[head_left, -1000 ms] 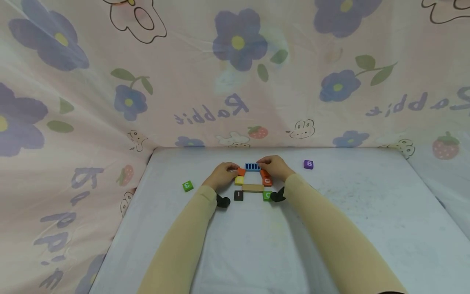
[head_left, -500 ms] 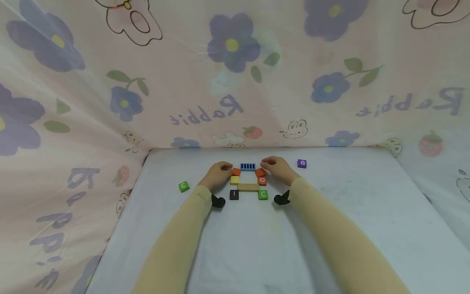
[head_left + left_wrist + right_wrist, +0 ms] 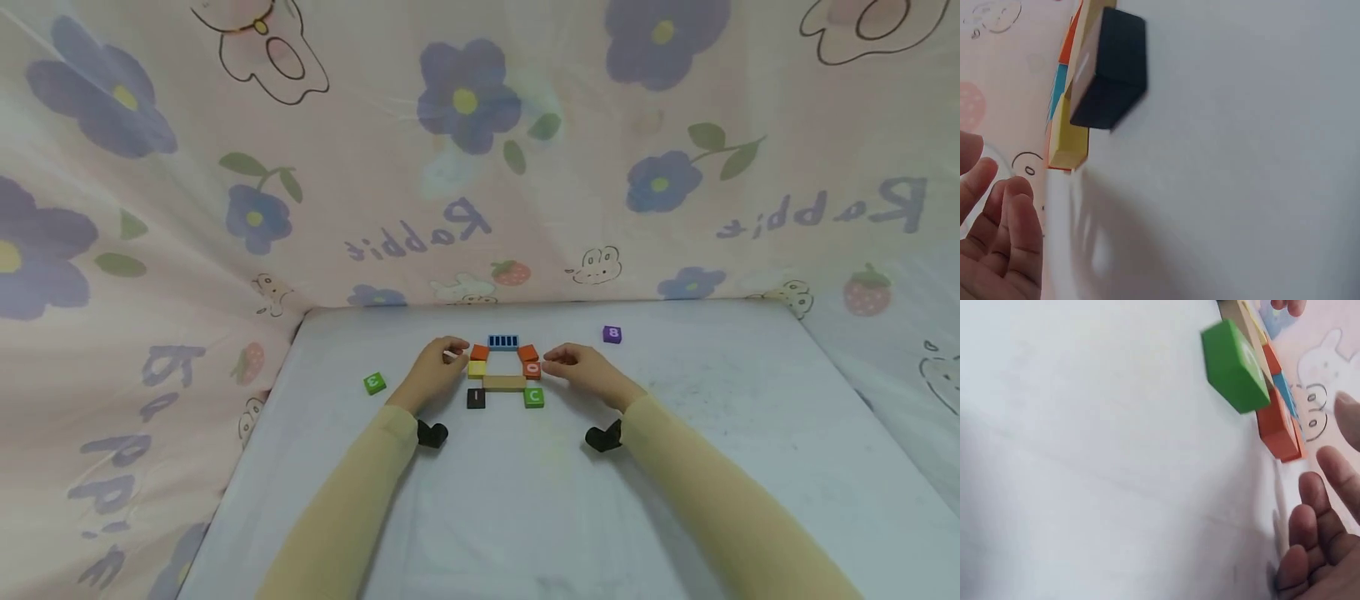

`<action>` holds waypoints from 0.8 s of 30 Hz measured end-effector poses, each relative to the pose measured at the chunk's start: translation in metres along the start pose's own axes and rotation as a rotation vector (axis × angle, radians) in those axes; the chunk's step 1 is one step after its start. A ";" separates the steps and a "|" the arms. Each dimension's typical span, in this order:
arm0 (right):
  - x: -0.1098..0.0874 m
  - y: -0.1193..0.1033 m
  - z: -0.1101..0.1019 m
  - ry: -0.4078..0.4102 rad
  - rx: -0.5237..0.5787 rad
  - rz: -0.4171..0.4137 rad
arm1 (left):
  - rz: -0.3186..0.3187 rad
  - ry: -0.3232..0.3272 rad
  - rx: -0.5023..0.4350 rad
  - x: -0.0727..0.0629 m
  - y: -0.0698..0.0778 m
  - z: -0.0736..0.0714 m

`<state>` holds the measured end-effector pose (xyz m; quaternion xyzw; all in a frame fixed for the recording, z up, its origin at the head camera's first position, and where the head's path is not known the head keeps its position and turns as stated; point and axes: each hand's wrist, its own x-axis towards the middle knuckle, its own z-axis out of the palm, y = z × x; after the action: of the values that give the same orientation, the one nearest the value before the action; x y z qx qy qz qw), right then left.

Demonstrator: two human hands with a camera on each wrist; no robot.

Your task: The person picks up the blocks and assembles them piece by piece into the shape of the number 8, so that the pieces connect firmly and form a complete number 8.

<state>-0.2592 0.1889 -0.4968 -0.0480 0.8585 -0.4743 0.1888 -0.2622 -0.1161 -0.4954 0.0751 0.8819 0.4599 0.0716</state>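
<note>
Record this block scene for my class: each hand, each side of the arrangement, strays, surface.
left hand: holding nothing, near yellow block
right hand: holding nothing, near red block
far side: blue block
left side: orange block, yellow block
right side: second orange block, red block
near side: tan plank, black block, green block
strays: lone green block, purple block
surface: white tabletop

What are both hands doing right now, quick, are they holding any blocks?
Left hand: open, fingers loosely bent, holding nothing, near the yellow block.
Right hand: open, fingers loosely bent, holding nothing, near the round-marked red block.
</note>
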 end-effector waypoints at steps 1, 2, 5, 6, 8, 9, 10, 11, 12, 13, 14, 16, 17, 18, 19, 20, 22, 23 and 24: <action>-0.003 0.001 0.001 -0.012 -0.004 -0.003 | 0.001 -0.002 0.012 -0.004 0.000 -0.001; -0.006 0.002 0.003 -0.025 -0.001 -0.005 | -0.001 -0.002 0.023 -0.008 0.000 -0.002; -0.013 0.004 0.006 -0.065 0.007 -0.007 | -0.011 0.003 0.062 -0.022 -0.001 -0.006; -0.015 0.004 0.007 -0.075 0.013 -0.010 | -0.012 0.006 0.074 -0.027 -0.001 -0.008; -0.018 0.005 0.009 -0.089 0.024 -0.019 | -0.003 0.010 0.094 -0.037 -0.002 -0.014; -0.018 0.006 0.010 -0.093 0.021 -0.025 | 0.005 0.011 0.104 -0.041 -0.003 -0.017; -0.019 0.007 0.010 -0.096 0.013 -0.031 | 0.014 0.011 0.109 -0.045 -0.004 -0.022; -0.019 0.009 0.011 -0.098 0.002 -0.036 | 0.020 0.007 0.111 -0.049 -0.006 -0.027; -0.019 0.010 0.011 -0.100 -0.012 -0.037 | 0.024 0.001 0.112 -0.053 -0.008 -0.032; -0.020 0.012 0.012 -0.102 -0.028 -0.035 | 0.024 -0.002 0.113 -0.057 -0.010 -0.037; -0.020 0.013 0.013 -0.102 -0.047 -0.031 | 0.019 -0.003 0.113 -0.060 -0.013 -0.043; -0.021 0.016 0.014 -0.100 -0.065 -0.022 | -0.002 0.004 0.116 -0.065 -0.019 -0.055; -0.021 0.016 0.015 -0.096 -0.068 -0.017 | -0.017 0.010 0.119 -0.068 -0.023 -0.061; -0.022 0.016 0.015 -0.094 -0.071 -0.017 | -0.031 0.019 0.124 -0.070 -0.027 -0.067; -0.022 0.016 0.016 -0.089 -0.077 -0.018 | -0.046 0.028 0.129 -0.071 -0.032 -0.072; -0.023 0.016 0.016 -0.084 -0.079 -0.020 | -0.059 0.036 0.135 -0.072 -0.037 -0.077; -0.022 0.015 0.017 -0.077 -0.082 -0.027 | -0.089 0.052 0.145 -0.074 -0.047 -0.086; -0.022 0.015 0.017 -0.076 -0.082 -0.030 | -0.104 0.057 0.148 -0.075 -0.052 -0.089; -0.022 0.015 0.017 -0.076 -0.079 -0.030 | -0.120 0.062 0.153 -0.076 -0.056 -0.092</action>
<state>-0.2315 0.1891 -0.5118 -0.0865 0.8681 -0.4405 0.2121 -0.2095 -0.2369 -0.4849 0.0129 0.9191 0.3882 0.0657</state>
